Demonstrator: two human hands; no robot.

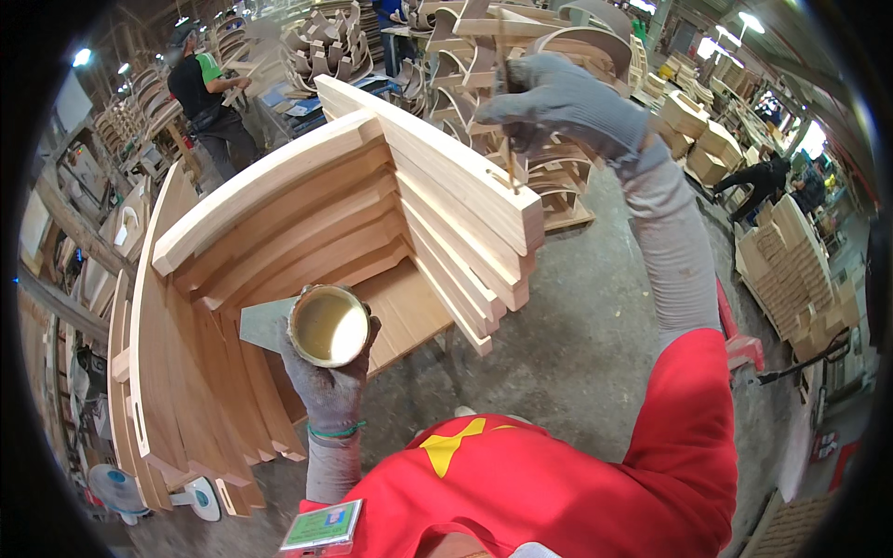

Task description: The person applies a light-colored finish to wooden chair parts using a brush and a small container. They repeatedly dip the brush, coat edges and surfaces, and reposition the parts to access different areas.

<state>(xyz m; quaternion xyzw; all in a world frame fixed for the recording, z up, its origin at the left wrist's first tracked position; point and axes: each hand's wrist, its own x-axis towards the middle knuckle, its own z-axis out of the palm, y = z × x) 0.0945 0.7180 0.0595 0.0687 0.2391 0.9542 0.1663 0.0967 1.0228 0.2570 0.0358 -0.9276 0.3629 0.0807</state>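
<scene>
My left hand (327, 386), in a grey glove, holds a small round can (327, 325) of pale yellowish glue, its mouth facing up. My right hand (558, 102), also gloved, grips a thin stick (508, 149) whose lower tip touches a slot in the top edge of a stack of curved wooden boards (437, 186). The boards stand on edge in a stepped fan in front of me. More curved boards (177, 372) lean at the left.
Another person (209, 93) in a dark shirt works at the far left among wooden parts. Piles of curved wooden pieces (326, 42) fill the back. Stacks of wood blocks (791, 270) and a second person (758, 181) are at the right. A concrete floor (577, 353) lies below.
</scene>
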